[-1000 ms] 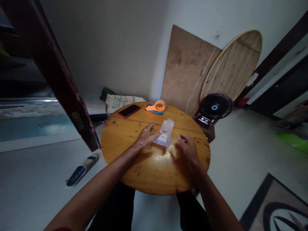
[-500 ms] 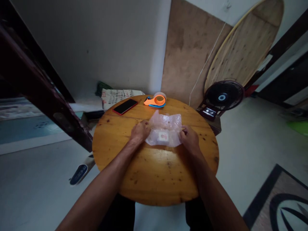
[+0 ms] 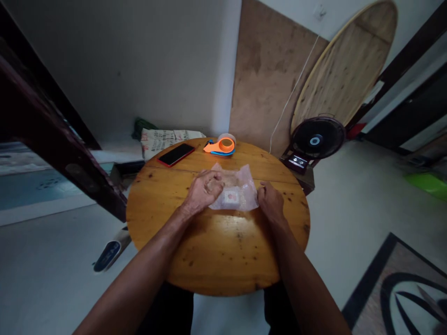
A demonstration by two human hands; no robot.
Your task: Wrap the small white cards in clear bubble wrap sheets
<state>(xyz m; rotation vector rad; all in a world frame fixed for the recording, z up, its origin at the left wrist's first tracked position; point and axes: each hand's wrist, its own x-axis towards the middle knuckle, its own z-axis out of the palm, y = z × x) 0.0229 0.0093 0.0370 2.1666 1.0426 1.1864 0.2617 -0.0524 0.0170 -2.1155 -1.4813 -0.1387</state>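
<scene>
A sheet of clear bubble wrap (image 3: 247, 188) lies on the round wooden table, with a small white box (image 3: 230, 197) showing through its front part. Over the wrap's left side is my left hand (image 3: 205, 190), its fingers bent but apart, and nothing can be seen held in them. My right hand (image 3: 270, 200) is at the wrap's right edge with curled fingers; what they hold, if anything, is hidden behind them.
An orange and blue tape dispenser (image 3: 223, 145) and a red-edged phone (image 3: 176, 154) rest at the back of the wooden table (image 3: 223, 260). A black fan (image 3: 316, 138) stands beyond its right side.
My left hand has moved from the wrap's left edge onto the wrap, and its fingers have opened. The wrap's left side is folded inward more. The whole view has shifted slightly.
</scene>
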